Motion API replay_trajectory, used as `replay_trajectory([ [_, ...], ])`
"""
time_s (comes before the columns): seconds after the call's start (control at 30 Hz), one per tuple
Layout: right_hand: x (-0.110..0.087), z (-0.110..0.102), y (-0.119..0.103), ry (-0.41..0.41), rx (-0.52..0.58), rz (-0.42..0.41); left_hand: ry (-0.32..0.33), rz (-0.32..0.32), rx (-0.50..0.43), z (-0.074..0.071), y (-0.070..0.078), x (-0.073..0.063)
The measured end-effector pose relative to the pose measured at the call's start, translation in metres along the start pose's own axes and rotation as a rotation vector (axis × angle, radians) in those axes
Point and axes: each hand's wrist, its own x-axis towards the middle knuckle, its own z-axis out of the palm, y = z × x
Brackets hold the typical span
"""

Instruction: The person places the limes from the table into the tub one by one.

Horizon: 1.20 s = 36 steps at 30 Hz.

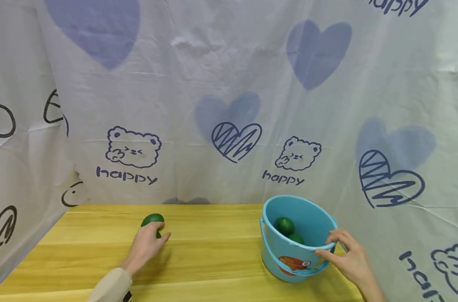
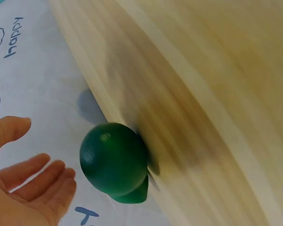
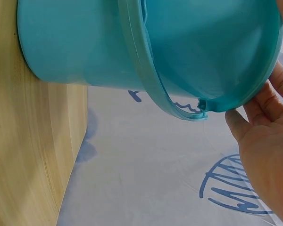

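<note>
On the left of the wooden table, a smooth dark green lime (image 1: pixel 152 218) lies just beyond my left hand (image 1: pixel 146 243). The left wrist view shows that lime (image 2: pixel 113 157) and a second green piece (image 2: pixel 131 192) partly hidden behind it. My left fingers are loosely spread, thumb apart, with a gap between them and the lime. My right hand (image 1: pixel 349 256) grips the rim of a light blue bucket (image 1: pixel 270 247) at its right side. Two green limes (image 1: pixel 284 225) sit inside the bucket. In the right wrist view, the right thumb and fingers (image 3: pixel 236 123) meet the bucket's rim.
The bucket's handle (image 1: pixel 268 245) hangs down across its front, over a red and orange label (image 1: pixel 293 264). A pale curtain (image 1: pixel 229 75) printed with hearts and bears hangs behind the table (image 1: pixel 210 256) and along both sides.
</note>
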Motion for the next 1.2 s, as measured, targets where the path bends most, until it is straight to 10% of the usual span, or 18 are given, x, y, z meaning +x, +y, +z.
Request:
replay_trajectory([
  [0.7, 0.004, 0.0, -0.001, 0.008, 0.037, -0.029, -0.204, -0.255, -0.08, -0.011, -0.03, 0.003],
  [1.2, 0.001, 0.001, 0.005, 0.004, 0.029, -0.052, -0.223, -0.395, -0.206, -0.004, -0.041, 0.006],
])
